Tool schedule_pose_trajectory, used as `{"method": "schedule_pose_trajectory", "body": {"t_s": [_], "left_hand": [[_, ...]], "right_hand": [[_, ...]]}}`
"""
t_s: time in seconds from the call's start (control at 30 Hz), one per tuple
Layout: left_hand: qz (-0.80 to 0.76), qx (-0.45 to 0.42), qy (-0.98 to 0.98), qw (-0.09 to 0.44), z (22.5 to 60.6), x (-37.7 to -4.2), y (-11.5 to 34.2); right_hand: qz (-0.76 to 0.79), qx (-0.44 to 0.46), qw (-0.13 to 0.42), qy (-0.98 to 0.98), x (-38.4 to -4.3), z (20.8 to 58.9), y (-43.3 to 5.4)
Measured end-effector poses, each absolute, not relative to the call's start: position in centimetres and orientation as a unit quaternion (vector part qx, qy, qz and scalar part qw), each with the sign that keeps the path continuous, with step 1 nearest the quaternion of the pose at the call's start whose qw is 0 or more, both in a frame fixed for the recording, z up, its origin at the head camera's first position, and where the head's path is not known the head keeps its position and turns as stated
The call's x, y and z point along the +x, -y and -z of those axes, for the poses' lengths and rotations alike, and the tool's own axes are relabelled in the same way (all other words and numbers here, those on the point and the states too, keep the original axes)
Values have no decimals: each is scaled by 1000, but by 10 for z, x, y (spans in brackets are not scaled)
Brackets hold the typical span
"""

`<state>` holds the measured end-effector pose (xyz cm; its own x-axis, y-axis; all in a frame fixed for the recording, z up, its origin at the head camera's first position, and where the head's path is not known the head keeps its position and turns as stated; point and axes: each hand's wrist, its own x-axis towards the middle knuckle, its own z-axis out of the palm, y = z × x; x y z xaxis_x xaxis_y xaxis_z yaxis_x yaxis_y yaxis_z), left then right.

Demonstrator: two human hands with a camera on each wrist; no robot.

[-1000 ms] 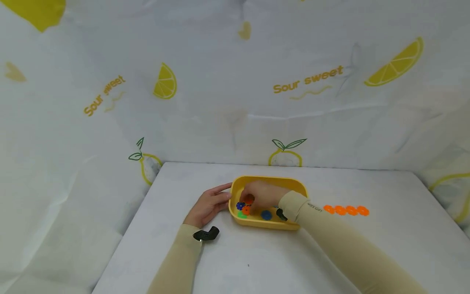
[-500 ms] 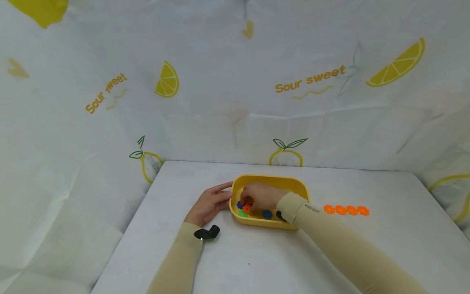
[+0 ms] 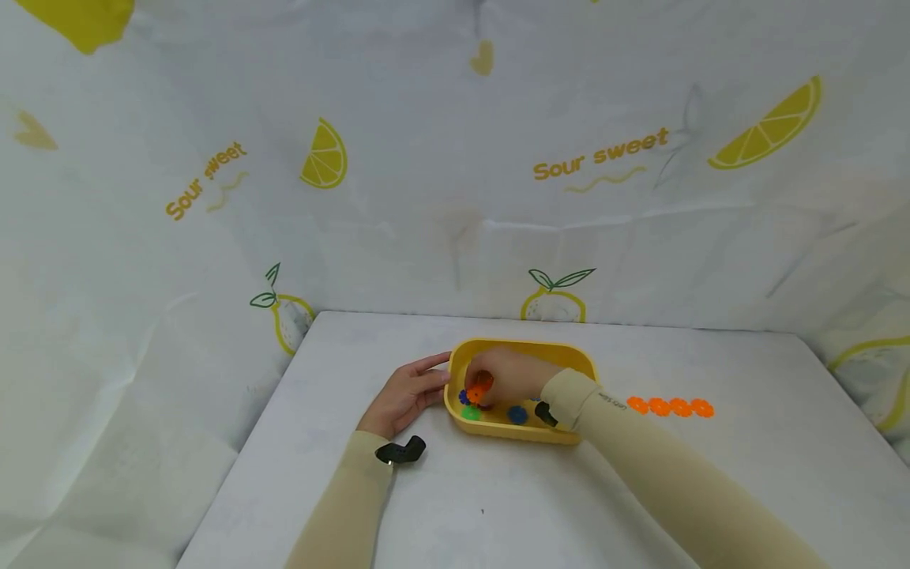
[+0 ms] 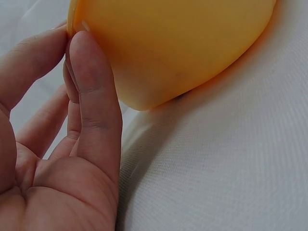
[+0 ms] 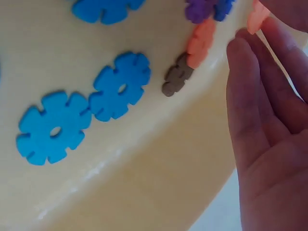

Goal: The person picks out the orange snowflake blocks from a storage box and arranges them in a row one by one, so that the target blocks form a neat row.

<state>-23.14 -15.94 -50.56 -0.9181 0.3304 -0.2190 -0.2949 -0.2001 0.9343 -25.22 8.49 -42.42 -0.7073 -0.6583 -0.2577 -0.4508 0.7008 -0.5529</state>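
A yellow rectangular tray (image 3: 512,433) holds several flower-shaped plastic discs. My left hand (image 3: 403,399) touches the tray's left end with fairly straight fingers; in the left wrist view, the thumb (image 4: 96,106) lies against the tray's outer wall (image 4: 168,53). Inside the tray, my right hand (image 3: 512,373) pinches an orange flower disc (image 3: 476,393) near the left end, above a green disc (image 3: 471,412) and beside a dark blue one (image 3: 464,397). That orange disc (image 5: 257,17) is partly hidden by the fingers in the right wrist view.
To the tray's right, several orange flower discs (image 3: 671,407) lie in a row on the white table (image 3: 441,506). Blue discs (image 5: 54,127), a brown disc (image 5: 178,73) and a purple disc (image 5: 199,9) lie in the tray. A lemon-print sheet (image 3: 426,197) rises behind the table.
My right hand has stayed over the tray's left part, its fingers shifting slightly among the discs, and the orange disc at its fingertips has risen a little. My left hand has kept its place.
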Motion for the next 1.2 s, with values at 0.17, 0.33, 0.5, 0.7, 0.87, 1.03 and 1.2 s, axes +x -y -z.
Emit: {"method": "schedule_pose_trajectory", "body": {"t_s": [0.17,0.33,0.5,0.7,0.87,1.03,1.2], "left_hand": [[-779,12,-593,204,505,-231,158],[-780,15,-591,207,504,-232,156],[-778,21,-593,207,503,-234,153],[-767,17,-607,206,504,-234,153],[-762,10,-615,204,508,-232,157],[-756,2,-624,199,508,-229,157],[-755,-8,-625,199,507,-227,155]], "right_hand": [[286,-299,245,-877,-251,417,-92],[326,-293,256,-862,-253,414,-101],[334,-315,226,-859,-255,409,-112],[342,-327,200,-858,-257,401,-125],[346,-315,182,-865,-256,387,-140],[362,-274,152,-878,-249,373,-171],[378,-228,124,-889,-233,369,-214]]}}
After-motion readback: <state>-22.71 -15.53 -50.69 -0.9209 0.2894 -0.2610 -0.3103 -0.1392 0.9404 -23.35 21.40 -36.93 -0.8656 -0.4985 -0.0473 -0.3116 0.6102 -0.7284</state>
